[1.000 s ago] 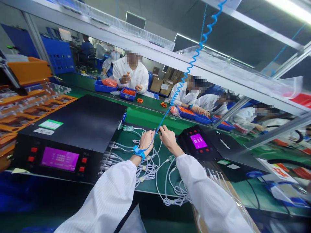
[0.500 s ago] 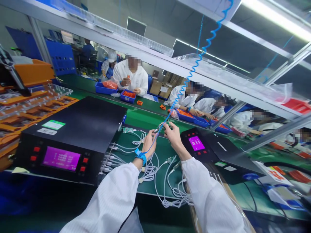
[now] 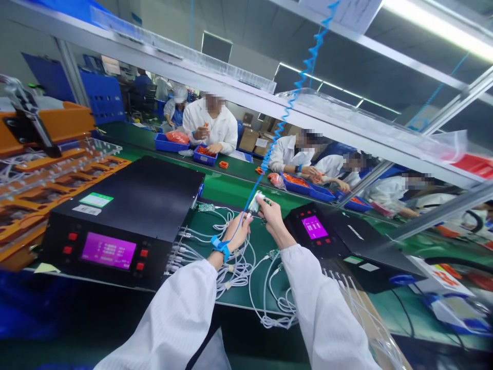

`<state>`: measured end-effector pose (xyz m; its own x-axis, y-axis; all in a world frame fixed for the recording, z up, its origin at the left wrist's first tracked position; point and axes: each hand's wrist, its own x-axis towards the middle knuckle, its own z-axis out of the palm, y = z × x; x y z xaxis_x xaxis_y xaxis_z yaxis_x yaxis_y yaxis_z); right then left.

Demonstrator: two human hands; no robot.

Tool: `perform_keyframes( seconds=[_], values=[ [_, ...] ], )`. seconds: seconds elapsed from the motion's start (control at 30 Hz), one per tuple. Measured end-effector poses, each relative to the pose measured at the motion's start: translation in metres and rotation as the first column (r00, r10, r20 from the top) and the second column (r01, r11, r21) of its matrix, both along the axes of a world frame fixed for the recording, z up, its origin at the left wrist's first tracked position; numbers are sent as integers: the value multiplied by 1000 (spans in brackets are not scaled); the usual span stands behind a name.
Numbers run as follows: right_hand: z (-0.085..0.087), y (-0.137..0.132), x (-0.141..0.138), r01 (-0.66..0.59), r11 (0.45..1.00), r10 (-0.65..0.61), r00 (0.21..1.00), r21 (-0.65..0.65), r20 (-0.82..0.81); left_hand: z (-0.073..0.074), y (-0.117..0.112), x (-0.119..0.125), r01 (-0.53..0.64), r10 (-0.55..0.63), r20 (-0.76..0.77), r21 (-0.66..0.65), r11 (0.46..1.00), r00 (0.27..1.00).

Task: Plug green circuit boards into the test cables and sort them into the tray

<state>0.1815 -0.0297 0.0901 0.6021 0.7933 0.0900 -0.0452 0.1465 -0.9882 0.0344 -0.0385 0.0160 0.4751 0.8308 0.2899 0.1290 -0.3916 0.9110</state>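
Note:
My right hand (image 3: 272, 217) is raised above the green mat (image 3: 254, 241), its fingers pinched on a small circuit board (image 3: 254, 202). My left hand (image 3: 238, 232) is just below and to the left, fingertips touching the board's lower end. A blue wrist strap (image 3: 219, 245) on my left wrist runs into a coiled blue cord (image 3: 296, 87) that climbs to the shelf above. White cables (image 3: 239, 264) with connectors lie tangled on the mat under both hands. Another small green board (image 3: 206, 207) lies on the mat near the big tester.
A large black tester (image 3: 127, 216) with a purple screen stands at left, a smaller one (image 3: 327, 231) at right. Orange fixtures (image 3: 46, 169) fill the far left. Across a green conveyor (image 3: 231, 180), several people in white coats work over blue bins (image 3: 300, 182) of orange parts.
Both hands lifted off the mat with the small board, then drew slightly back toward me. The left hand slipped lower, under the board.

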Motion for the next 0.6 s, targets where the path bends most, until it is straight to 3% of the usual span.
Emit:
perform_keyframes(
  seconds=[0.13, 0.27, 0.4, 0.6],
  values=[
    [6, 24, 31, 92, 996, -93, 991, -12, -94, -21, -10, -8, -86, 86, -76, -5, 996, 993],
    [1, 46, 42, 24, 999, -31, 987, -46, -156, -34, -13, -17, -211, 210, -94, -5, 977, 973],
    [-17, 71, 22, -53, 997, 41, 980, -58, -195, -38, -16, -23, -233, 236, -107, 37, 972, 966],
    [-49, 118, -29, -169, 984, 155, 970, -62, -185, -47, -25, -35, -207, 214, -203, 57, 977, 955]
  ],
)
